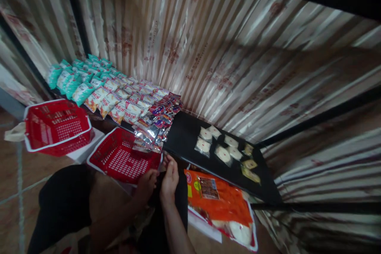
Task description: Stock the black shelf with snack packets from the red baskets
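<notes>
My left hand (148, 183), dim and partly in shadow, is at the near edge of the middle red basket (99, 158), which has a white rim and a slotted floor. Its fingers are curled; whatever may be inside them is hidden. Just right of that basket's corner, my right hand (169, 175) is raised with loosely bent fingers, and nothing shows in it. Silver and purple snack packets (157, 123) lie on the black shelf (186, 135) beyond my hands, some hanging over its front edge above the basket.
Teal bags (71, 81) and white-and-orange bags (119, 107) fill the shelf's left part. Round pale wrapped items (223, 154) and yellowish packets (249, 164) lie on its right. Another red basket (58, 127) is at left. An orange package (220, 194) sits in a basket below the shelf.
</notes>
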### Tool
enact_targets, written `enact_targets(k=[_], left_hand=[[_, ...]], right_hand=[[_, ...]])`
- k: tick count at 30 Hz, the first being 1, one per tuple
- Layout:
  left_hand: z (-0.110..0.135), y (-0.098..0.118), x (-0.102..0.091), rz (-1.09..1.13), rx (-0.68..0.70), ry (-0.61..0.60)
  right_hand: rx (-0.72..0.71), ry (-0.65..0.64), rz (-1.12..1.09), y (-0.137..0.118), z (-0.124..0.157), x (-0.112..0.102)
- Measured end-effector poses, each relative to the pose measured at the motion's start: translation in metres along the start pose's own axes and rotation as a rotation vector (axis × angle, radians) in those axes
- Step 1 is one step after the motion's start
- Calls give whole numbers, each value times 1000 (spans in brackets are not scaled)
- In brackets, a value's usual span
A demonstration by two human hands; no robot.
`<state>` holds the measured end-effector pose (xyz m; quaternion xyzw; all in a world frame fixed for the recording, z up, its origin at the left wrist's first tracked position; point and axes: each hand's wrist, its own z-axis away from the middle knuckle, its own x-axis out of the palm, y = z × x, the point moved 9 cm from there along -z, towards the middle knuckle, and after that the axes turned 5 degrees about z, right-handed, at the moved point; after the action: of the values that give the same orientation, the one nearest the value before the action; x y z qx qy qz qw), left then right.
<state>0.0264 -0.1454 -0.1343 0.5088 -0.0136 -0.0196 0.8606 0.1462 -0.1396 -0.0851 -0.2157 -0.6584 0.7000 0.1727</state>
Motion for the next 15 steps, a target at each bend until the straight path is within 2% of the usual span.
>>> enact_targets(k=[3,5,8,11,13,15], left_hand=[[17,5,28,140,136,-38],[32,1,46,174,158,-36],[61,-1,69,203,207,-16],[93,-2,87,212,269,-12],[113,-6,99,212,284,0],[129,-14,110,216,273,30]], right_hand=[[-55,53,47,-13,0,-39],[-108,137,115,-16,-3,-81],[-222,165,427,-13,-11,-146],[-326,-8,810,7,-16,-191],[-377,-150,1017,24,-16,-212],[-360,-277,1193,41,-16,-228]])
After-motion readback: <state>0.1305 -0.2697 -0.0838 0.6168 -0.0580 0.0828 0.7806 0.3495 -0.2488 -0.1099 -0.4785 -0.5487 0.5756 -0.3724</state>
